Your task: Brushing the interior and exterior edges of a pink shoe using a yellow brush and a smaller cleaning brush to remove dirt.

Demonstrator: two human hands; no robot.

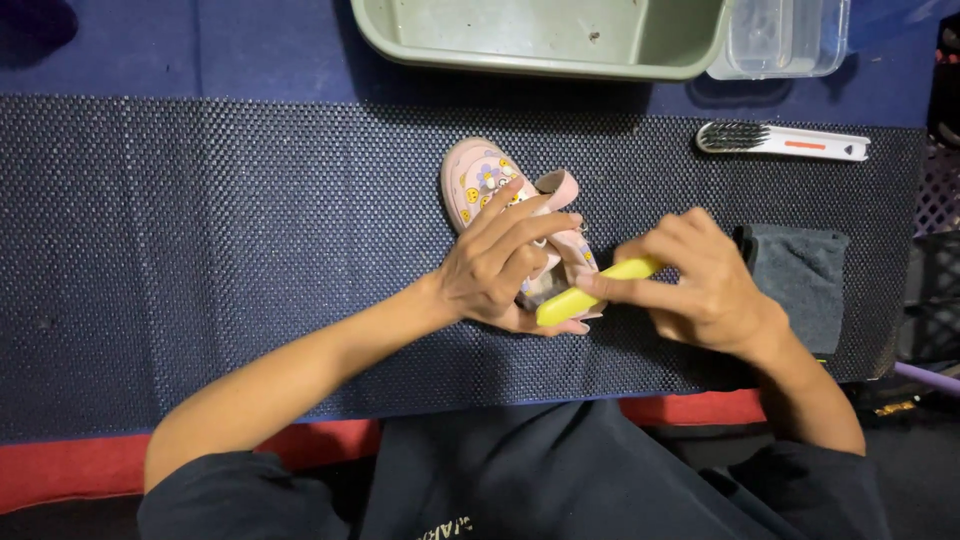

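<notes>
**Two hands work on a small pink shoe**

Dark clothing fills the bottom edge, closest to the viewer, with two bare forearms reaching up from it onto a tabletop covered by a dark dotted mat (200, 250).

At the middle of the mat lies a small pink shoe (478, 180) printed with flowers and smiley faces, its toe pointing away from the viewer. The left hand (500, 265) is wrapped around the shoe's near end, fingers curled over the top. The right hand (705, 285) is closed on a yellow tool (590, 290), a slim stick-like handle held at a slant, its lower end touching the shoe just beside the left hand's fingers. What the tool's working end looks like cannot be told.

Just right of the right hand lies a folded grey cloth (805, 280). Farther back on the right rests a white brush (780, 140) with dark bristles. Along the far edge sit a green basin (540, 55) and, beside it, a clear box (785, 40).
</notes>
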